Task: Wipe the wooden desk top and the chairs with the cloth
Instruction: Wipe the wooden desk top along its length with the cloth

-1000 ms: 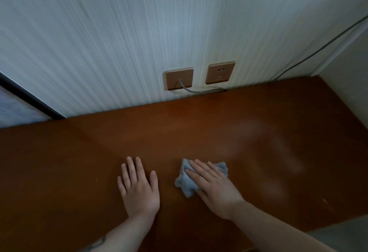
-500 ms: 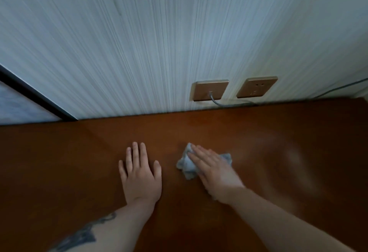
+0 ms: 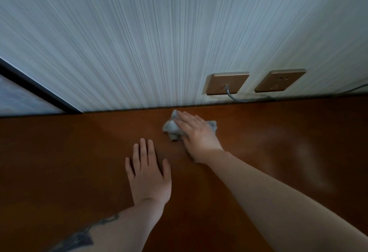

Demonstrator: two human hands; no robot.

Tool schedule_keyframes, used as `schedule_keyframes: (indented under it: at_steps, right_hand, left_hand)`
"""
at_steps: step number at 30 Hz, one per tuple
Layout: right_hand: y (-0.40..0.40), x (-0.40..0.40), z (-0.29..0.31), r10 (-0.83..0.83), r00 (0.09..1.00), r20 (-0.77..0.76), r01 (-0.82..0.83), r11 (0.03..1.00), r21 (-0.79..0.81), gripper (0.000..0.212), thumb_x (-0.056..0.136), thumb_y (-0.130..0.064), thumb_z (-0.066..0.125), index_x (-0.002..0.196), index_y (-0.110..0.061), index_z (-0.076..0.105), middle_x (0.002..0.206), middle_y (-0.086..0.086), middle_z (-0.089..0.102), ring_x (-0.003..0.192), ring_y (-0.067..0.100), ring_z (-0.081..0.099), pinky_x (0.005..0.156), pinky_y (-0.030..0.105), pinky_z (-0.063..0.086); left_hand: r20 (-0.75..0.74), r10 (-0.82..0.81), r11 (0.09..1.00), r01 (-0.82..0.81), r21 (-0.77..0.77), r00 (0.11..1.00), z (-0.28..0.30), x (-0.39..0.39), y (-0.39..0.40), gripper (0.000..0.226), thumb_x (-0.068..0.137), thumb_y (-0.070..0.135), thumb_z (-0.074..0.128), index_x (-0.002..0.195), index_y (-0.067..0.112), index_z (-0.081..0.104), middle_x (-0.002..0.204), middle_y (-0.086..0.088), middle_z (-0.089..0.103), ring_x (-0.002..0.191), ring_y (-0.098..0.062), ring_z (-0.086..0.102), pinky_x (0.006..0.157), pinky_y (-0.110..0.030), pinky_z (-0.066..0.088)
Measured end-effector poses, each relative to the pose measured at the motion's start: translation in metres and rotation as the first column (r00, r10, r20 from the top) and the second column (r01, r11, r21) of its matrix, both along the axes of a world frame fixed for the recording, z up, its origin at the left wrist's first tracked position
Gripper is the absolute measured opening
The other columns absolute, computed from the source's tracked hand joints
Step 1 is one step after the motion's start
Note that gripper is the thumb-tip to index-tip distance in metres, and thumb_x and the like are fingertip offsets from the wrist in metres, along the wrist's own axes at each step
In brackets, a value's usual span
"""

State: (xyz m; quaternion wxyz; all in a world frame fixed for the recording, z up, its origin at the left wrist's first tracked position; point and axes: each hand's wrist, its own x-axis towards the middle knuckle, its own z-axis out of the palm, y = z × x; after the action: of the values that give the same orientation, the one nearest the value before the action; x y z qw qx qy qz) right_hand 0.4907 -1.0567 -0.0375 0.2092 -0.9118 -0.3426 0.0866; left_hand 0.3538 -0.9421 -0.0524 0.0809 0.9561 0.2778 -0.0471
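Our right hand [image 3: 196, 132] presses flat on cloth [image 3: 171, 129] w/ straight fingers at surface [image 3: 59, 152] back edge; left hand [image 3: 148, 172] rests flat. Pushing further could snag cable [image 3: 232, 96].

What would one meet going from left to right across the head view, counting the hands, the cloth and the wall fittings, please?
Dark frame strip → left hand flat on the desk → cloth → right hand pressing on it → socket with plugged cable → free socket.
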Motion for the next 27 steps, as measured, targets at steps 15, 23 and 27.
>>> schedule_keyframes:
  at_steps: [15,23,27]
  right_hand:
    - [-0.045,0.033,0.008,-0.11,0.994,0.006,0.11,0.983,-0.147,0.055,0.1,-0.02,0.043,0.152,-0.023,0.025,0.16,-0.001,0.018,0.146,0.016,0.015,0.118,0.033,0.005]
    - [-0.064,-0.011,-0.007,-0.741,0.667,0.075,0.745,0.662,-0.085,0.058,0.096,-0.018,0.045,0.151,-0.015,0.027,0.159,0.007,0.02,0.146,0.024,0.018,0.119,0.039,0.009]
    - [-0.063,0.01,0.008,-0.167,0.986,-0.019,0.16,0.967,-0.198,0.055,0.102,-0.026,0.036,0.154,-0.024,0.016,0.162,-0.005,0.005,0.148,0.014,0.004,0.118,0.031,0.001]
  left_hand:
    - [-0.017,-0.004,1.0,0.004,-0.014,1.0,0.002,0.0,0.001,0.064,0.097,0.047,0.018,0.155,0.02,0.01,0.162,0.002,0.005,0.148,-0.016,-0.002,0.12,-0.044,0.002]
    - [0.028,0.004,1.0,-0.004,-0.019,1.0,0.004,-0.001,-0.002,0.062,0.098,0.045,0.018,0.154,0.019,0.012,0.161,0.0,0.009,0.148,-0.017,0.001,0.12,-0.043,0.002]
    - [-0.011,0.015,1.0,-0.015,-0.014,1.0,0.006,0.001,-0.002,0.064,0.098,0.045,0.022,0.154,0.021,0.005,0.162,0.002,0.0,0.148,-0.015,-0.006,0.12,-0.043,-0.001]
